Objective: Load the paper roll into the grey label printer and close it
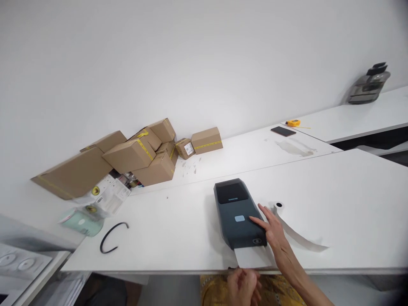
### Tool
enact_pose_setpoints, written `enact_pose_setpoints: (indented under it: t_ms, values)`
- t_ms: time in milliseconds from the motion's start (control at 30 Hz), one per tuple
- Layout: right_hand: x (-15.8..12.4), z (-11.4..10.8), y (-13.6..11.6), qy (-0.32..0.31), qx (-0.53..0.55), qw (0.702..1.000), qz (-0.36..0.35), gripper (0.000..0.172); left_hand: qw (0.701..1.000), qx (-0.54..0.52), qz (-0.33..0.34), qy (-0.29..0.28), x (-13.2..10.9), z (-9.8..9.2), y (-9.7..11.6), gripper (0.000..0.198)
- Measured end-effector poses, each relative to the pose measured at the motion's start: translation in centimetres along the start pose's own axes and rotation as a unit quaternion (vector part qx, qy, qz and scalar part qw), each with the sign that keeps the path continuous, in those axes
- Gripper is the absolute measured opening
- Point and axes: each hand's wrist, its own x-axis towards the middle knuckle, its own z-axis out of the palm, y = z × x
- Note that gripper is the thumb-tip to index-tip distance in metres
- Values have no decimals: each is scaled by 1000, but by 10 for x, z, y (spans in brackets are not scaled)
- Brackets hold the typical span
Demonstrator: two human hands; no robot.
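A dark label printer (pixel 237 212) sits on the white table (pixel 178 229) near its front edge. My right hand (pixel 270 229) rests against the printer's right side, fingers stretched out and open, fingertips by the light button on top. A white label (pixel 250 257) sticks out of the printer's front slot. My left hand (pixel 244 284) is just below that label at the table's edge, fingers curled; whether it grips the label I cannot make out. A paper roll (pixel 279 206) lies right of the printer with a strip trailing off to the right.
Several cardboard boxes (pixel 137 155) are piled against the wall at the left, with packets and a mint-green bag (pixel 81 223) before them. A black curved cable (pixel 111 238) lies nearby. Further back are a dark phone (pixel 283 131), a yellow tape measure (pixel 293 123) and a grey device (pixel 368 85).
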Motion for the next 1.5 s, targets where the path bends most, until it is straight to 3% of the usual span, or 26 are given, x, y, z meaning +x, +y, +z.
enact_pose_setpoints:
  t_ms: [200, 367, 467, 533, 600, 667, 767, 867, 967, 1067, 1200, 1300, 1500]
  values:
    - [-1, -7, -5, -22, -38, 998, -45, 46, 991, -124, -43, -18, 9, 36, 40, 73]
    - [-1, -8, -4, -19, -49, 997, -49, 45, 992, -122, -31, 14, 9, 42, 38, 73]
    - [1, -6, -5, 5, -72, 995, -67, 41, 994, -101, -34, 4, 13, 40, 34, 75]
    - [3, -4, -8, 29, -101, 990, -98, 37, 996, -70, -35, -37, 14, 35, 34, 76]
    - [7, -4, -14, 39, -138, 980, -139, 34, 996, -19, -31, -83, 11, 23, 36, 72]
    - [12, -3, -20, 30, -179, 967, -178, 35, 995, 46, -24, -91, 7, 5, 42, 64]
    - [17, 0, -27, 11, -244, 944, -224, 38, 994, 103, 26, 1, 1, -26, 59, 66]
    - [18, 4, -29, 17, -297, 921, -249, 38, 976, 98, 152, 122, 1, -45, 79, 66]
    - [19, 7, -30, 22, -324, 909, -262, 37, 949, 89, 238, 188, 9, -43, 91, 54]
    - [21, 9, -32, 24, -333, 904, -267, 36, 940, 87, 276, 181, 19, -28, 89, 59]
    - [23, 8, -34, 19, -323, 909, -262, 31, 953, 84, 262, 130, 27, -11, 75, 67]
    - [19, 5, -29, -1, -280, 931, -234, 34, 962, 95, 235, 97, 29, -7, 69, 74]
    - [-2, -1, -6, -34, -72, 997, -7, 51, 964, 140, 208, 85, 27, -10, 72, 75]
